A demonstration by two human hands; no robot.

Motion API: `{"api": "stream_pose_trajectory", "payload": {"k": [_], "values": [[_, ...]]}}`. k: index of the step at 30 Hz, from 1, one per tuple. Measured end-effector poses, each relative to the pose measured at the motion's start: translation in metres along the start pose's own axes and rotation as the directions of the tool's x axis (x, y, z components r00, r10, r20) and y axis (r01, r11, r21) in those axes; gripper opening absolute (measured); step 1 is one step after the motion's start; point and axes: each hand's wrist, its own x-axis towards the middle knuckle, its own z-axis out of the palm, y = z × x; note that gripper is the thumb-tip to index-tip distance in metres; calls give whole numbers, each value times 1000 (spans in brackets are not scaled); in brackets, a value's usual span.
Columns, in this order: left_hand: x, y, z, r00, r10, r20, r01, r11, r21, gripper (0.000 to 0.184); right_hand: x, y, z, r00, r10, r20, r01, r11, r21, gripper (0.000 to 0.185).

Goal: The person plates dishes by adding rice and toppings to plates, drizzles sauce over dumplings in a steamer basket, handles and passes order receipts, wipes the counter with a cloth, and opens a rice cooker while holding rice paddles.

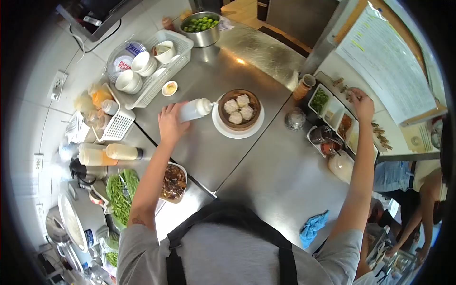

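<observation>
My left hand [172,122] is wrapped round a clear squeeze bottle [194,110], tilted on its side with the nozzle pointing right. The nozzle tip is at the left rim of a round bamboo steamer [258,115]. Several pale shumai dumplings [235,109] sit inside the steamer, which stands on a white plate [236,135]. My right hand [362,104] is raised at the right, over the far end of a row of topping containers [335,110]. Its fingers are curled together near the wall; whatever they pinch, if anything, is too small to make out.
A white basket [185,45] with bowls and a metal pot [202,37] of green citrus stand at the back left. Squeeze bottles [123,152], green vegetables [121,192] and a dark-food container [175,183] lie left. A blue cloth [313,228] lies front right; other people are beyond.
</observation>
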Motion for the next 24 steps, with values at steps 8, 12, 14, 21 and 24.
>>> {"api": "stream_pose_trajectory", "payload": {"k": [8, 12, 14, 21, 24], "values": [[39, -11, -1, 994, 91, -59, -83, 988, 127, 56, 2, -10, -5, 970, 85, -226, 0, 937, 350, 32], [54, 12, -2, 953, 284, -101, -267, 952, 151, 53, -35, -40, -5, 948, 184, -258, -9, 829, 559, 29], [59, 17, 4, 930, 355, -89, -332, 920, 207, 48, -76, -82, -12, 964, 240, -111, -132, 802, 582, 25], [69, 21, 7, 890, 435, -138, -389, 881, 270, 50, -176, -137, 44, 982, 129, 136, -179, 432, 884, 20], [78, 36, 6, 881, 446, -159, -396, 878, 268, 49, -192, -151, 57, 961, 139, 241, -277, 392, 877, 18]]}}
